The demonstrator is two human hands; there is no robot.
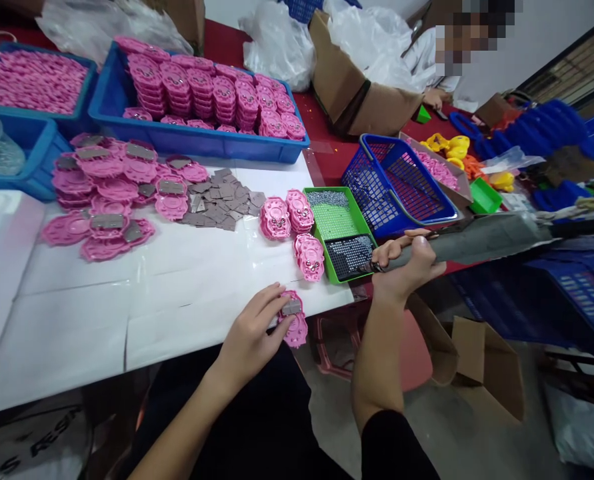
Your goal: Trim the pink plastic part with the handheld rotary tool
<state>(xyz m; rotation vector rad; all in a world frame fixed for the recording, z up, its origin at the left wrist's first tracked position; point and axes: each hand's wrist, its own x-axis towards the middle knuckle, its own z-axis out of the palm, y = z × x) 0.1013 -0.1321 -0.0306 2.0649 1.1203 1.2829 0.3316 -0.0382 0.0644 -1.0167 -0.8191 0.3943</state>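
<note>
My left hand [251, 330] grips a pink plastic part [297, 332] at the front edge of the white-covered table. A grey metal plate [291, 307] lies on that part under my fingertips. In my right hand [407, 270] is a long grey power screwdriver [491, 239], its fingers wrapped round the front end. The tip points left, at a black perforated tray [347, 259] of small screws; whether it touches one I cannot tell. That tray sits in the near end of a green tray [333, 223]. Several pink parts with screws [309, 257] stand stacked beside it.
Loose grey plates [227, 201] lie mid-table, next to pink parts with plates [111, 187]. A blue bin [197, 141] of stacked pink parts stands behind. A blue basket [401, 187] is beyond the green tray. Below are a pink stool [417, 353] and cardboard boxes [487, 363]. Another person [427, 57] sits far back.
</note>
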